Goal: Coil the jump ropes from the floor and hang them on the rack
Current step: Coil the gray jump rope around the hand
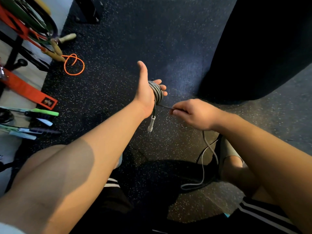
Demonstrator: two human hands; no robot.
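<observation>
Left hand [145,93] is open, thumb up, with the grey rope [157,92] wound in coils round the palm behind straight fingers [163,86]. A white handle [151,123] dangles under the wrist. Right hand [194,114] pinches the rope's free strand just right of the coils. The slack trails down to the floor [118,56]. There is open floor ahead of the fingers. An orange rope [74,65] lies far left by the rack [15,46]. The red strap [28,90] has a black label, unreadable.

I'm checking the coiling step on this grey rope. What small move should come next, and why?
Probably the right hand should carry the grey rope once more around the left hand. Several turns already wrap that hand, the handle dangles below it, the right hand pinches the rope close beside the coil, and slack trails down to the floor.
</observation>
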